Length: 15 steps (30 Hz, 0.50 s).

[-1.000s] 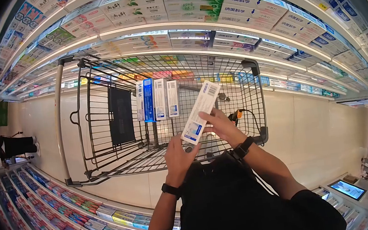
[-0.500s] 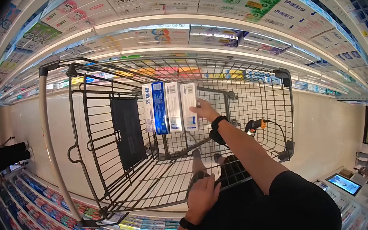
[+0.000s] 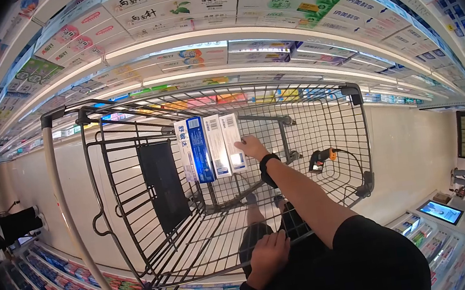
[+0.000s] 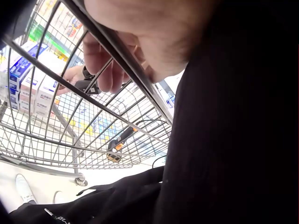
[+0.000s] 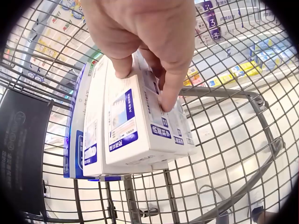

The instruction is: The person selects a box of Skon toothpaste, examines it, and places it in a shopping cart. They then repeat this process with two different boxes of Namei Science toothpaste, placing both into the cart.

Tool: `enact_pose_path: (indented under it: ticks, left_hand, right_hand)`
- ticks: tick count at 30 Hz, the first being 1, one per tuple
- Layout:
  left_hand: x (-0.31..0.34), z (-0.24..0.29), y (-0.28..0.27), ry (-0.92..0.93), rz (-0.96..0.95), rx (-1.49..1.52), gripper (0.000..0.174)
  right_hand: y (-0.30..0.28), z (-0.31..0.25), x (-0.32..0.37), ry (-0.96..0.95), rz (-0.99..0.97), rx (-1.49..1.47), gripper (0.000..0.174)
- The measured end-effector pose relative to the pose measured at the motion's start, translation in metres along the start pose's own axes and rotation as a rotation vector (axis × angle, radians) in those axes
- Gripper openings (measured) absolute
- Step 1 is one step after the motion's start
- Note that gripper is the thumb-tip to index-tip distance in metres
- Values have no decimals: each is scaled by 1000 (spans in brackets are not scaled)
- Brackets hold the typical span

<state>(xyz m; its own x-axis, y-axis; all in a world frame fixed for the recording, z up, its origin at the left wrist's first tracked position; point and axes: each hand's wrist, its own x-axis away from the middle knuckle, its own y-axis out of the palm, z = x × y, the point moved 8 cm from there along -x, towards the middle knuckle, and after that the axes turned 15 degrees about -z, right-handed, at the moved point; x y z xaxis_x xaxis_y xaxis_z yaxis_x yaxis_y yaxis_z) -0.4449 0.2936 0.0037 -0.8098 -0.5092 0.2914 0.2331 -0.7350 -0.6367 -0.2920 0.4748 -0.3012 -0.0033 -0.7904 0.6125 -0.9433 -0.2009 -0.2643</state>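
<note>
Inside the shopping cart (image 3: 359,128), toothpaste boxes stand side by side near the child-seat end, stacked in layers. One row is blue and white, with a blue box (image 3: 200,149) on top; white boxes are to its right. My right hand (image 3: 253,147) pinches the rightmost white toothpaste box (image 5: 124,112), thumb on its top face and fingers down its side. That box sits flush against its neighbour. My left hand (image 3: 269,253) grips the cart's near rim (image 4: 135,70), with its fingers (image 4: 105,77) hanging over the rail in the left wrist view.
A black and orange handheld device (image 3: 321,159) with a cable hangs at the cart's right end. Shelves of toothpaste boxes (image 3: 178,2) run along the far side, and another stocked shelf (image 3: 67,272) lies behind. A person's legs (image 3: 17,226) show at far left.
The white box held in both hands a second ago now stands at the right end of the row, my right hand on it. My left hand has left it for the cart rim.
</note>
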Motion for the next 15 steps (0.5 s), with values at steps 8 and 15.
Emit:
enact_pose_path:
  ticks: [8, 15]
  left_hand:
    - [-2, 17, -2, 22, -74, -86, 36]
    - [-7, 7, 25, -134, -212, -271, 38]
  right_hand:
    - [-50, -44, 116, -107, -189, 137, 54]
    - [-228, -53, 329, -189, 336, -76, 37]
